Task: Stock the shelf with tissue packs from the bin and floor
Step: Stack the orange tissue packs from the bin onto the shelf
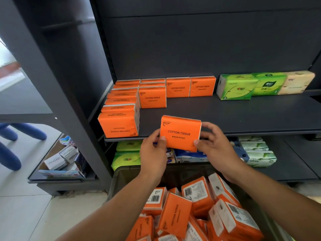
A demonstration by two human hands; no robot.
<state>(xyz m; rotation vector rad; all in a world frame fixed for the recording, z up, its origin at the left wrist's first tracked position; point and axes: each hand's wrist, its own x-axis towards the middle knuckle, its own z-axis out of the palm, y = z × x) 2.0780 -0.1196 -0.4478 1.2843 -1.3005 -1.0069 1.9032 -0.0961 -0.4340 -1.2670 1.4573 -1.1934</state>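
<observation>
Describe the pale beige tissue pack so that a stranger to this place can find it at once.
Find the dark shelf board that carries orange packs on its left. At its back right stand three packs in a row. The beige pack is the rightmost, beside two green packs, the only one neither orange nor green.

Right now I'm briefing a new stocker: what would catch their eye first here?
Centre: an orange tissue pack gripped by left hand and right hand at the shelf edge. Below, a bin heaped with orange packs; orange rows line the shelf's left, green packs its right.
</observation>
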